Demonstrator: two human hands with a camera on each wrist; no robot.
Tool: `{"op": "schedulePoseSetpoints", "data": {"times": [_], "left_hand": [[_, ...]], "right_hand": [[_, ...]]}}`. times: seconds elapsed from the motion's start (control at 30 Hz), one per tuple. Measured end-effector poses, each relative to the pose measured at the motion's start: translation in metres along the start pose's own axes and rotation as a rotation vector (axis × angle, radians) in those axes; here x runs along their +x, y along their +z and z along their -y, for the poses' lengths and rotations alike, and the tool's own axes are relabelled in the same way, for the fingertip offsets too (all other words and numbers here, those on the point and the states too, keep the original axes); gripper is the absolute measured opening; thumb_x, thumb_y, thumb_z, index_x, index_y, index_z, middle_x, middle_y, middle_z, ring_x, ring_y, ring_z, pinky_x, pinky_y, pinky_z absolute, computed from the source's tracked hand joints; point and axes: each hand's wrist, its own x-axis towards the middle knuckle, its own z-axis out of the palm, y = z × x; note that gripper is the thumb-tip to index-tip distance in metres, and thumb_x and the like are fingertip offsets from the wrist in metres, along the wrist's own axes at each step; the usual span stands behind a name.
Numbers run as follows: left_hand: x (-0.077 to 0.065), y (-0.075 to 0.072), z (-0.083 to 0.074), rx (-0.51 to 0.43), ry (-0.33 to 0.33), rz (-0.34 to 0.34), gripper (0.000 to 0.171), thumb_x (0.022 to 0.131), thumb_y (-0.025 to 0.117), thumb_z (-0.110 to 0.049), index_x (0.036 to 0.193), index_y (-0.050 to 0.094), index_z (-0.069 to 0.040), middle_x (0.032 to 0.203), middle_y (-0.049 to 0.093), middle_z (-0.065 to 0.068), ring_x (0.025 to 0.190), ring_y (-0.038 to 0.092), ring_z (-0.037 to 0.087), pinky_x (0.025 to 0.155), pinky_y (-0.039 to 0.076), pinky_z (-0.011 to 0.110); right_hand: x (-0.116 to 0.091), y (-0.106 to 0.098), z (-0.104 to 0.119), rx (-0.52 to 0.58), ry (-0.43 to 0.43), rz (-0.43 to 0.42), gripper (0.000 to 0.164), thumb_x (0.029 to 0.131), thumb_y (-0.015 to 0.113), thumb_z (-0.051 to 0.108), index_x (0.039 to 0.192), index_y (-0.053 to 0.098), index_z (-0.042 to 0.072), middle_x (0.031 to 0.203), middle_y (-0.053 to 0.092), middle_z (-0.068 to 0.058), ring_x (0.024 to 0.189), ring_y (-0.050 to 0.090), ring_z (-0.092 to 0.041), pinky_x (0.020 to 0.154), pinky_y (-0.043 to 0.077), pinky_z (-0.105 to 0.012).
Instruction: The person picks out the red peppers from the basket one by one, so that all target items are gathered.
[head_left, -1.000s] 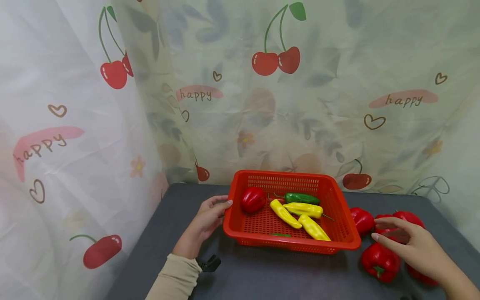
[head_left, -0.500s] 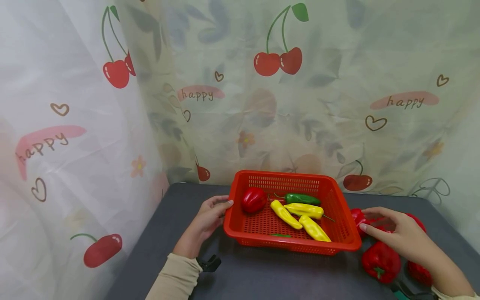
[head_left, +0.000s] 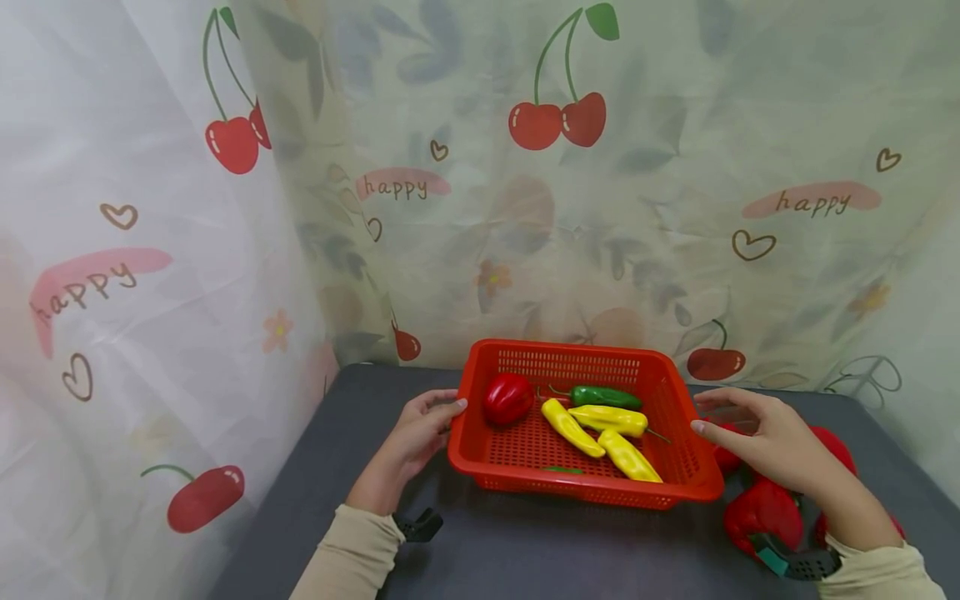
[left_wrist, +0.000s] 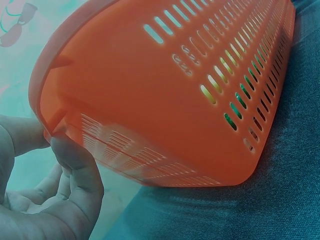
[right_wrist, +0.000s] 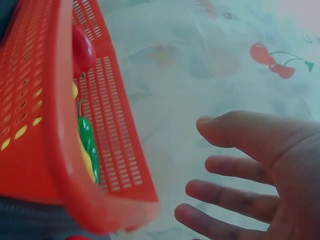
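Observation:
A red perforated plastic basket stands on the dark table. Its left rim is pinched between the thumb and fingers of my left hand, and the left wrist view shows that thumb on the rim. Inside lie a red bell pepper, a green chili pepper and several yellow peppers. My right hand is beside the basket's right rim with fingers spread and holding nothing; a gap shows between it and the basket in the right wrist view. Below that hand are red bell peppers, partly hidden.
A printed curtain hangs behind the table and along its left side. The basket's back edge is close to that curtain. Another bit of green shows behind the basket's front wall.
My right hand has moved left and away from me, from over the loose red bell peppers to beside the basket's right rim. My left hand and the basket have stayed in place.

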Motion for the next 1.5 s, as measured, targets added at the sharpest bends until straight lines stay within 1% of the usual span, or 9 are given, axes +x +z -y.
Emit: {"op": "schedulePoseSetpoints", "data": {"times": [0.2,0.33,0.47,0.57,0.77,1.03,1.1,1.33,1.5], "left_hand": [[0.001,-0.001,0.000,0.007,0.003,0.001,0.046,0.101,0.074,-0.021,0.141,0.058,-0.004,0.129,0.073,0.021,0.094,0.076,0.019,0.085,0.065,0.037],[0.001,-0.001,-0.001,0.011,0.005,0.000,0.046,0.101,0.074,-0.021,0.141,0.058,-0.005,0.131,0.073,0.021,0.095,0.075,0.019,0.086,0.065,0.037],[0.001,-0.001,-0.001,0.014,0.008,-0.001,0.046,0.101,0.074,-0.021,0.141,0.059,-0.004,0.130,0.073,0.021,0.095,0.075,0.019,0.086,0.065,0.037],[0.001,-0.001,0.000,0.011,0.005,-0.006,0.045,0.101,0.074,-0.021,0.140,0.059,-0.005,0.127,0.074,0.019,0.094,0.075,0.018,0.085,0.065,0.036],[0.001,-0.001,0.003,0.012,-0.011,-0.011,0.046,0.101,0.075,-0.023,0.140,0.059,-0.005,0.120,0.076,0.015,0.091,0.075,0.017,0.084,0.065,0.034],[0.001,-0.002,0.004,0.013,0.000,-0.010,0.047,0.101,0.075,-0.024,0.140,0.059,-0.006,0.125,0.074,0.018,0.096,0.075,0.020,0.088,0.065,0.037],[0.002,-0.002,0.004,0.014,0.001,-0.008,0.046,0.101,0.075,-0.023,0.140,0.059,-0.006,0.125,0.075,0.018,0.095,0.075,0.020,0.088,0.065,0.037],[0.002,-0.002,0.004,0.019,0.007,-0.006,0.046,0.101,0.075,-0.023,0.140,0.059,-0.005,0.124,0.075,0.018,0.095,0.075,0.020,0.087,0.065,0.037],[0.002,-0.002,0.003,0.016,0.007,-0.008,0.046,0.101,0.075,-0.023,0.140,0.059,-0.005,0.125,0.075,0.018,0.095,0.075,0.019,0.087,0.065,0.036]], "right_hand": [[0.015,0.004,0.012,0.061,-0.017,0.009,0.056,0.100,0.074,0.043,0.142,0.062,0.007,0.139,0.066,-0.022,0.114,0.071,-0.039,0.076,0.061,-0.029],[0.024,0.007,0.017,0.082,-0.034,0.012,0.052,0.100,0.075,0.041,0.140,0.063,0.009,0.140,0.065,-0.021,0.114,0.070,-0.038,0.077,0.061,-0.029],[0.035,0.009,0.018,0.097,-0.082,0.015,0.048,0.101,0.074,0.037,0.137,0.065,0.008,0.139,0.065,-0.020,0.113,0.071,-0.038,0.078,0.060,-0.028],[0.043,0.011,0.019,0.104,-0.100,0.027,0.047,0.101,0.074,0.037,0.137,0.065,0.008,0.136,0.067,-0.019,0.112,0.071,-0.038,0.078,0.060,-0.027],[0.055,0.017,0.022,0.087,-0.097,0.042,0.046,0.100,0.075,0.036,0.136,0.067,0.010,0.133,0.069,-0.016,0.110,0.070,-0.033,0.080,0.060,-0.033],[0.074,0.026,0.026,0.086,-0.124,0.060,0.046,0.101,0.074,0.038,0.136,0.067,0.009,0.133,0.071,-0.016,0.116,0.068,-0.037,0.091,0.061,-0.050],[0.079,0.028,0.026,0.088,-0.123,0.067,0.047,0.101,0.075,0.038,0.137,0.067,0.009,0.134,0.071,-0.018,0.115,0.068,-0.037,0.092,0.061,-0.051],[0.096,0.039,0.026,0.111,-0.112,0.105,0.052,0.099,0.076,0.041,0.139,0.066,0.008,0.138,0.067,-0.022,0.116,0.068,-0.038,0.091,0.062,-0.050],[0.104,0.047,0.030,0.145,-0.109,0.137,0.052,0.100,0.075,0.041,0.139,0.066,0.008,0.141,0.065,-0.020,0.120,0.067,-0.039,0.095,0.061,-0.051]]}}
